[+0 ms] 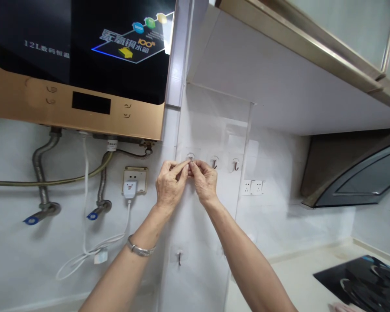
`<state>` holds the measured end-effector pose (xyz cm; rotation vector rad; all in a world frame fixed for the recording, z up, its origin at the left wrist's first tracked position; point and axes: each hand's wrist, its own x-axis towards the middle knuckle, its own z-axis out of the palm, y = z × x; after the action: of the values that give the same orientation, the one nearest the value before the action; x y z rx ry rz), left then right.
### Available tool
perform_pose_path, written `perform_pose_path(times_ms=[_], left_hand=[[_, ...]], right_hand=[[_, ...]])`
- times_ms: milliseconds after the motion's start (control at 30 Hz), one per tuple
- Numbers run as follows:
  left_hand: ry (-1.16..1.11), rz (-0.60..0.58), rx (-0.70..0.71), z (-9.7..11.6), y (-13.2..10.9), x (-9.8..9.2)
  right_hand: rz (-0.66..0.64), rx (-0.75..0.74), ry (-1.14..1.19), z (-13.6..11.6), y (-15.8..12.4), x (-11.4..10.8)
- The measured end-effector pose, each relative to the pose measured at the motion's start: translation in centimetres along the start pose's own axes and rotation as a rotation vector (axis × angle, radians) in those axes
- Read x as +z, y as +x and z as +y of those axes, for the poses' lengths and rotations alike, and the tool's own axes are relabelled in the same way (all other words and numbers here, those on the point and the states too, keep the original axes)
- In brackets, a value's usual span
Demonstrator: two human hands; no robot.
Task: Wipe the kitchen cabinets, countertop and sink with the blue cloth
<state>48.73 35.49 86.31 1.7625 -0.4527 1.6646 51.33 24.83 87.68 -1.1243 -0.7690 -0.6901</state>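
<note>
A clear-backed adhesive wall hook (190,156) is stuck to the pale wall panel, its lower part covered by my fingers. My left hand (170,183), with a metal bracelet on its wrist, pinches at this hook with thumb and forefinger. From the other side my right hand (205,178) meets it, fingers also pinched together on the hook. Whether something small sits between the fingertips is hidden. To the right in the same row are a second hook (215,163) and a third hook (235,165). Another hook (179,258) is lower on the panel.
A black and gold water heater (84,102) hangs at upper left, with pipes below. A white plug (129,189) sits in a wall socket, its cord looping down. Overhead right is a cabinet (299,39); a range hood (354,173) and black stove (360,277) are at right.
</note>
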Motion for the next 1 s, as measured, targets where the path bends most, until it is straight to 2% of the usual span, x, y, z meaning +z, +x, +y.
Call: perform_pose_path(times_ms=[200,367,667,1000], left_hand=[[0.027,0.034,0.116,-1.2,0.0,0.5],[0.042,0.054,0.184,-1.5,0.1,0.6],[0.047,0.045,0.249,-1.7,0.4,0.4],[0.019,0.019,0.275,-2.0,0.8,0.2]], right_hand=[[0.03,-0.013,-0.051,-0.5,-0.6,0.2],[0.109,-0.029,-0.067,-0.2,-1.1,0.6],[0.191,-0.026,-0.021,-0.1,-1.4,1.2],[0.187,-0.017,0.023,-0.1,-1.6,1.2]])
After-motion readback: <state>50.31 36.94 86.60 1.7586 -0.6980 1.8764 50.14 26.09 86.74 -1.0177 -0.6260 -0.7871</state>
